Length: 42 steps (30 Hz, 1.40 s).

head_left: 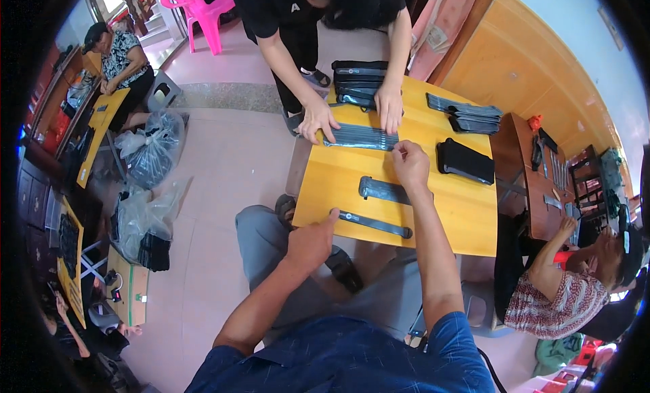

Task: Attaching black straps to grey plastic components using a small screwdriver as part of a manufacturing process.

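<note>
My left hand (313, 238) rests at the near edge of the yellow table (447, 217), its thumb touching the end of a long dark flat strip (376, 223). My right hand (409, 163) reaches further across and pinches the right end of a row of dark strips (359, 136). Another person in black stands opposite and presses both hands (318, 119) on that same row. A second dark strip bundle (384, 189) lies between my two hands.
A black pouch (464, 161) and stacks of dark packs (467, 115) lie on the table's right and far side (359, 78). Plastic bags (152, 146) sit on the floor at left. People sit at the right and far left. A pink chair (203, 7) stands behind.
</note>
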{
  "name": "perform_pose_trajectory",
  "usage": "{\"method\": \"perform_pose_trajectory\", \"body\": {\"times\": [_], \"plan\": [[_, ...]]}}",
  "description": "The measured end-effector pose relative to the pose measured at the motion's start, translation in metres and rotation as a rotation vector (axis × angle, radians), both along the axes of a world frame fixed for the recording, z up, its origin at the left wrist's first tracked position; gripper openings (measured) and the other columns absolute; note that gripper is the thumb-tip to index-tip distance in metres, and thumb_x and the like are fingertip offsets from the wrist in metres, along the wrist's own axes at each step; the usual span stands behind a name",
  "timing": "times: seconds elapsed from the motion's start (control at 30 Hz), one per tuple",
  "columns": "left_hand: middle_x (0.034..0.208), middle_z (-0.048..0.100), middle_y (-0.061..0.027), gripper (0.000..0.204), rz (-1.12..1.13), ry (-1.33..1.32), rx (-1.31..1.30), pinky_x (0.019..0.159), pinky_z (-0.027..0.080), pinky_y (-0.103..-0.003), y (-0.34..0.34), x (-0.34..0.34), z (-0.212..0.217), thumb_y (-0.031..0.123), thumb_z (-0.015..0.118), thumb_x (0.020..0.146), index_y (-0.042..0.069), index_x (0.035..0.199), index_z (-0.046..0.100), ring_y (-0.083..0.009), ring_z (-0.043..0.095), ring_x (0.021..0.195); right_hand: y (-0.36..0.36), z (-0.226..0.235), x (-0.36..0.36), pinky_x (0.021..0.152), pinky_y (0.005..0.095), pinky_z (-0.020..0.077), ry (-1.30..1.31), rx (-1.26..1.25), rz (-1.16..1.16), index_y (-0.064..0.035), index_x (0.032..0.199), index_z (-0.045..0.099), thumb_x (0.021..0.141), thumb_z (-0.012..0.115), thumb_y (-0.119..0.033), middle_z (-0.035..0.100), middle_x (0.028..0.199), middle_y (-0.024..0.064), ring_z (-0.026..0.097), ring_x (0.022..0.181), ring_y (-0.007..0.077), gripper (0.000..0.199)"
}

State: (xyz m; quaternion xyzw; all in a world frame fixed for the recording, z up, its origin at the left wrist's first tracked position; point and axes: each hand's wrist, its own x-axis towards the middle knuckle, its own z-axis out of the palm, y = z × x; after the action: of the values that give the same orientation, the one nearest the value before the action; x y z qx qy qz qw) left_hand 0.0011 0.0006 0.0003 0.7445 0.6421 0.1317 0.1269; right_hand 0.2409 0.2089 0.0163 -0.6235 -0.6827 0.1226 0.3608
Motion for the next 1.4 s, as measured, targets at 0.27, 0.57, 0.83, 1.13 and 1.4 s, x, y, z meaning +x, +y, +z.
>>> {"method": "perform_pose_trajectory", "body": {"times": [0.27,0.57,0.83,1.13,1.4], "plan": [[0.080,0.072,-0.0150,0.052,-0.019,0.039,0.003,0.058,0.058,-0.048,0.000,0.000,0.005,0.016,0.052,0.097,0.016,0.148,0.055,-0.0336,0.072,0.066,0.040,0.013,-0.015,0.094,0.0466,0.0540,-0.138,-0.257,-0.216,-0.0051,0.112,0.072,0.088,0.076,-0.044,0.069,0.118,0.0188,0.068,0.110,0.0362,0.046],[0.083,0.072,-0.0159,0.051,-0.011,0.037,-0.011,0.059,0.058,-0.050,-0.002,0.000,0.005,0.019,0.054,0.098,0.017,0.148,0.054,-0.0355,0.072,0.069,0.063,-0.019,-0.004,0.082,0.0413,0.0540,-0.007,-0.383,-0.207,-0.0085,0.094,0.067,0.083,0.083,-0.044,0.073,0.095,0.0108,0.071,0.091,0.0309,0.040],[0.084,0.073,-0.0160,0.046,-0.020,0.029,0.032,0.059,0.058,-0.049,0.000,0.001,0.002,0.022,0.052,0.101,0.017,0.147,0.055,-0.0349,0.072,0.069,0.053,-0.058,0.020,0.071,0.0255,0.0467,0.686,-0.047,0.068,-0.0081,0.093,0.061,0.086,0.078,-0.001,0.057,0.080,-0.0047,0.052,0.072,0.0086,0.019],[0.084,0.073,-0.0159,0.046,-0.027,0.007,0.065,0.061,0.057,-0.050,0.000,0.000,-0.007,0.024,0.048,0.104,0.016,0.148,0.054,-0.0350,0.071,0.071,0.039,-0.052,0.028,0.075,0.0229,0.0459,0.634,-0.116,0.087,-0.0061,0.099,0.063,0.089,0.073,0.004,0.058,0.083,-0.0066,0.053,0.077,0.0063,0.018],[0.084,0.072,-0.0169,0.046,-0.023,0.023,0.008,0.062,0.056,-0.052,-0.002,0.001,0.001,0.026,0.047,0.105,0.016,0.150,0.052,-0.0368,0.071,0.070,0.045,-0.060,0.032,0.075,0.0227,0.0462,0.656,-0.140,0.180,-0.0054,0.101,0.063,0.091,0.071,0.003,0.059,0.085,-0.0063,0.054,0.078,0.0060,0.015]]}}
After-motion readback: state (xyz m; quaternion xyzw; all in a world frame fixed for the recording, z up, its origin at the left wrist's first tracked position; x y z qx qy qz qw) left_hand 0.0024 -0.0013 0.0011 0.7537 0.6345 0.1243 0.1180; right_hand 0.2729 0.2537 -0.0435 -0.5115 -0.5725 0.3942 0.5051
